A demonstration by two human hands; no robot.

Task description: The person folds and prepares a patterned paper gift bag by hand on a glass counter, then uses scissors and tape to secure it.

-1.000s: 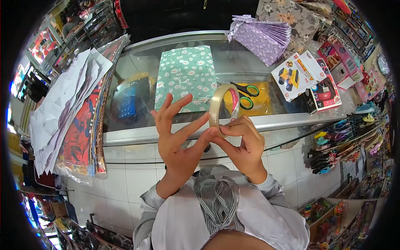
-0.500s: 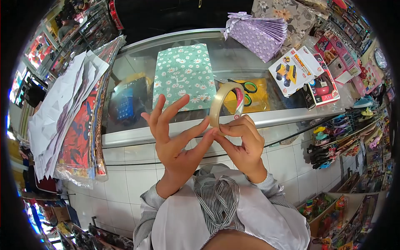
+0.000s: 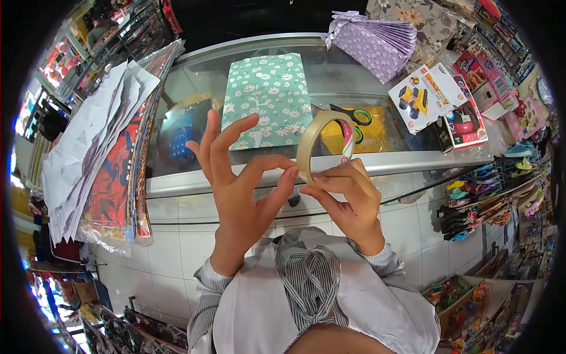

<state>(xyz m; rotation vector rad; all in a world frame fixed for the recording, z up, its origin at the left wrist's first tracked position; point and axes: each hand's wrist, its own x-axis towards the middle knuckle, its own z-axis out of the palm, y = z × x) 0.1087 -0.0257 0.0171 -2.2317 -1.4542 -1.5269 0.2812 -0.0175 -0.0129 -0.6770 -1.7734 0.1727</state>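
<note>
Holding the roll of tape [image 3: 306, 150] upright, the right hand [image 3: 354, 192] has its grip closed on the lower rim. The left hand [image 3: 236, 189] pinches thumb and forefinger together just beside it; any tape end there is too small to see. Scissors [image 3: 364, 118] and a green flowered packet [image 3: 268, 97] lie on the counter [image 3: 177, 185].

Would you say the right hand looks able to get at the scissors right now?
Probably not: the right hand is pinching the tape roll, which also hides part of the scissors from view, though they look close by and otherwise uncovered.
</note>
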